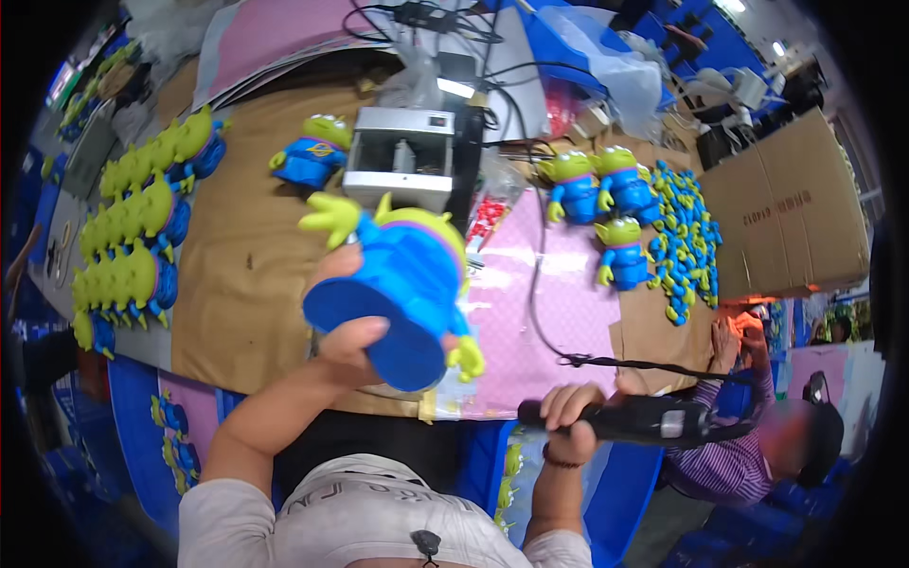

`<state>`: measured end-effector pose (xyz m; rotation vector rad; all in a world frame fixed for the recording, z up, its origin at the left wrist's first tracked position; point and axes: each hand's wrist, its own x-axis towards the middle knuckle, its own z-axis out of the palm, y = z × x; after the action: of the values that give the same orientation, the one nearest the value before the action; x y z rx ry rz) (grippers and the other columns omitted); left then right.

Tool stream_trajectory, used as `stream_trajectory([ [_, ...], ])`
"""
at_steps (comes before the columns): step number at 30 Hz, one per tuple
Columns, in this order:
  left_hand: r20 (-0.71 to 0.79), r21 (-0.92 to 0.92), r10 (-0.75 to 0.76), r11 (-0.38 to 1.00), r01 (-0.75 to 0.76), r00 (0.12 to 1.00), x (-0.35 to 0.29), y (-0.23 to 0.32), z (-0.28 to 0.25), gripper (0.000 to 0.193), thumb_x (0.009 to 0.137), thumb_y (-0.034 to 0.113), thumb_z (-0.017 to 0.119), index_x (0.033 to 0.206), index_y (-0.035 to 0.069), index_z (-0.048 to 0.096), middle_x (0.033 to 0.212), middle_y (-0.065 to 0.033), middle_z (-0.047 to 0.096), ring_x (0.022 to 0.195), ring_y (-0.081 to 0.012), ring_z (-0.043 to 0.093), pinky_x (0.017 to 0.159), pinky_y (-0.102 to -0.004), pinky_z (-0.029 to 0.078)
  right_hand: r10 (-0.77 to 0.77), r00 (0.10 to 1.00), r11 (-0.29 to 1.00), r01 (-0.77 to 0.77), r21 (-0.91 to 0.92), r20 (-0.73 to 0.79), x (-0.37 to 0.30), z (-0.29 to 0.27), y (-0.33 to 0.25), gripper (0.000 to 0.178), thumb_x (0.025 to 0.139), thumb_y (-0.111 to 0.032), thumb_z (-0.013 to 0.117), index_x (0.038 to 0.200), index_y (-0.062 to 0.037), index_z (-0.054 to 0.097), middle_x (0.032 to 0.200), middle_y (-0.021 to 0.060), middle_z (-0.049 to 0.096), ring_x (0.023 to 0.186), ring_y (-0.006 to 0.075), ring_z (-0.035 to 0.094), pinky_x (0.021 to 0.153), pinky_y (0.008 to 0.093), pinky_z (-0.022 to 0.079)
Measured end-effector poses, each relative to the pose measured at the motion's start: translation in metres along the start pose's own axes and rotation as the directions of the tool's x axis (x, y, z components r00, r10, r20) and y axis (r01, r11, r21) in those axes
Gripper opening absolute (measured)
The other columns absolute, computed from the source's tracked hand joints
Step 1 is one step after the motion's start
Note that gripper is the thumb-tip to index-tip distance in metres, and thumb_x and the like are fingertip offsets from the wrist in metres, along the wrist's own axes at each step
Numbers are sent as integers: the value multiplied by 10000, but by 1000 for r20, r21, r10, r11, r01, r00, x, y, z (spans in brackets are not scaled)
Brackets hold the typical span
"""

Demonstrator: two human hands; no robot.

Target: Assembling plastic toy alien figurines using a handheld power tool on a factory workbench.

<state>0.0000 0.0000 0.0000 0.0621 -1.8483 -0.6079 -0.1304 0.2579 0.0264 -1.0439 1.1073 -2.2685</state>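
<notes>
Brown and pink sheets point(568, 293) cover the bench point(222, 331). Above its near edge, the left hand point(348, 352) grasps a blue-and-green toy figure point(407, 270), tilted; the right hand point(573, 421) has fingers wrapped round a black cylindrical tool point(653, 422). Beyond sits a grey boxy device point(400, 180). Similar figures point(142, 213) line the left edge; small blue-and-green pieces point(684, 237) heap toward the right edge, beside a cardboard box point(791, 222).

Left forearm point(275, 409) bare, slanting up and inward from bent elbow point(224, 464). Left hand point(343, 352) near mid-view, gripping; thumb point(365, 334) pointing right, left fingers point(347, 258) partly hidden. Right forearm point(555, 497) bare, near vertical in view. Right hand point(576, 431) lower than left, further right; right fingers point(565, 405) curled in closed grip. Hands well apart.
</notes>
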Motion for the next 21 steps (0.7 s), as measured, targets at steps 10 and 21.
stream_trajectory([
  [10, 131, 274, -203, 948, 162, 970, -181, -18, -102, 742, 684, 224, 837, 1294, 288, 420, 1307, -150, 424, 1159, -357, 449, 954, -518, 406, -102, 954, 970, 159, -184, 283, 174, 137, 142, 573, 827, 86, 596, 1278, -88, 288, 743, 98, 559, 633, 209, 591, 676, 398, 552],
  [21, 346, 430, -331, 888, 165, 878, -175, 22, -152, 471, 741, 255, 797, 1170, 390, 657, 1286, -59, 441, 1210, -316, 375, 996, -513, 339, 246, 969, 917, -231, -324, 6, 193, 169, 173, 591, 804, 71, 600, 1355, 25, 390, 703, 81, 605, 598, 180, 620, 602, 309, 520],
])
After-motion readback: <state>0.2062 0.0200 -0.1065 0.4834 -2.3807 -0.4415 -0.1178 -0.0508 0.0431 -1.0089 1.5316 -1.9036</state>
